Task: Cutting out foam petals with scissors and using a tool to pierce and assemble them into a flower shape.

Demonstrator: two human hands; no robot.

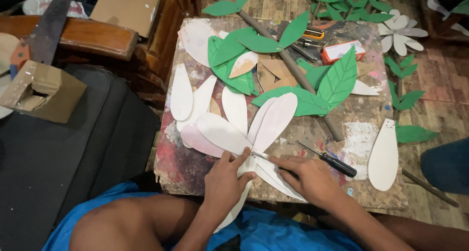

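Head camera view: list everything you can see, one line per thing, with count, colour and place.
White petal cutouts: several, white, fanned out at the board's middle.
Loose petal: one, white, board's right edge.
Leaf cutouts: several, green, upper board.
Stem: one, grey-brown, diagonal across the board.
Screwdriver: one, black handle, right of the hands.
Small box: one, red and white, upper right.
Work board: one, paint-stained, centre.
Cardboard box: one, brown, left.
Finished flower: one, white, floor at upper right.
Left hand: pressing where the petals meet.
Right hand: holding a thin metal tool to that spot.
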